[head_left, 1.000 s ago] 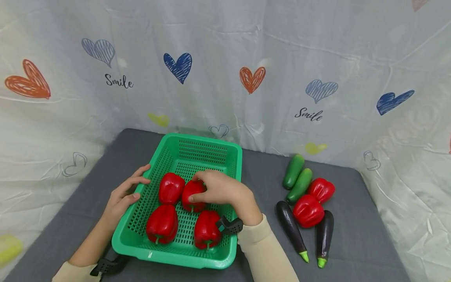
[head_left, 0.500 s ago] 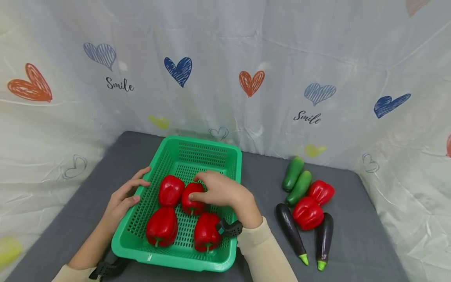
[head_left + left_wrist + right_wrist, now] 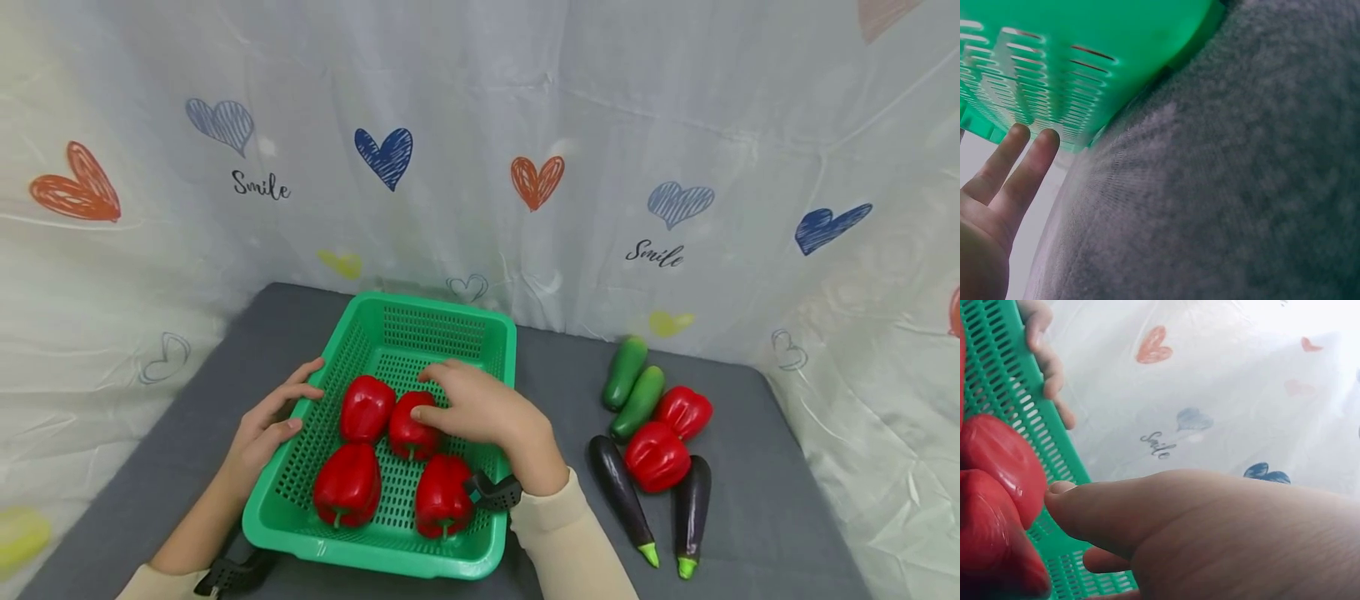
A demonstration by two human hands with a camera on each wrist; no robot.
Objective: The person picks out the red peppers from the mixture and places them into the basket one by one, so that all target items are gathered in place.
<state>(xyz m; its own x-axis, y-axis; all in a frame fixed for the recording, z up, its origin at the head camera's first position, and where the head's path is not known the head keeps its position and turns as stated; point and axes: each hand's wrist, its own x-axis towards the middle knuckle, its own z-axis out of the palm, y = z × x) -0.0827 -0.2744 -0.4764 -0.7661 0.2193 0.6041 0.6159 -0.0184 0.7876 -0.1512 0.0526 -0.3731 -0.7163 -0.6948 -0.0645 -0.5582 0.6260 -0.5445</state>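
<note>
A green plastic basket [image 3: 375, 567] holds several red bell peppers. The left hand [image 3: 266, 425] grips its left rim, thumb and fingertips hooked over the edge. Two fingers [image 3: 1038, 153] of that hand stretch along the outer wall in the left wrist view. Inside the basket, the right hand [image 3: 480, 404] is spread above a bell pepper [image 3: 411, 433], thumb by its top and fingers loosely bent beyond it. In the right wrist view the thumb [image 3: 1091, 503] points straight, beside the peppers and not wrapped round one. Other bell peppers [image 3: 367, 408] [image 3: 347, 485] [image 3: 444, 497] stand around it.
To the right on the grey cloth [image 3: 555, 375] lie two cucumbers [image 3: 625, 371] [image 3: 637, 404], two red bell peppers [image 3: 657, 457] [image 3: 684, 411] and two eggplants [image 3: 618, 487] [image 3: 692, 508]. A white curtain [image 3: 465, 83] with printed hearts hangs behind.
The right hand has drawn back slightly to the right and up from the pepper, its thumb covering less of it. The left hand stays on the rim. The view has shifted a little.
</note>
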